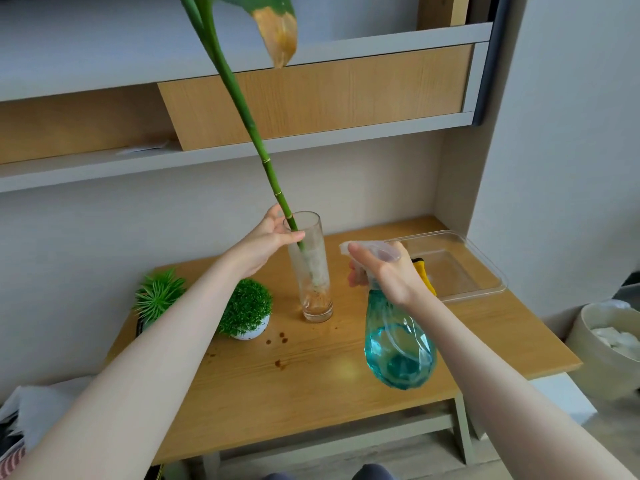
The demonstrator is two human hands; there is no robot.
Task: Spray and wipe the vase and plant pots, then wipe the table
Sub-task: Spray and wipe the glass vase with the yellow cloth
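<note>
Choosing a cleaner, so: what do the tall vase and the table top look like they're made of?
The vase looks like clear glass: the stem and roots show through its cloudy wall. The table seems light wood or wood-look laminate, matte, with visible grain.

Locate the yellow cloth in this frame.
In the head view the yellow cloth lies on the table's right rear, partly hidden behind the right hand holding the spray bottle, beside the clear tray.
</note>
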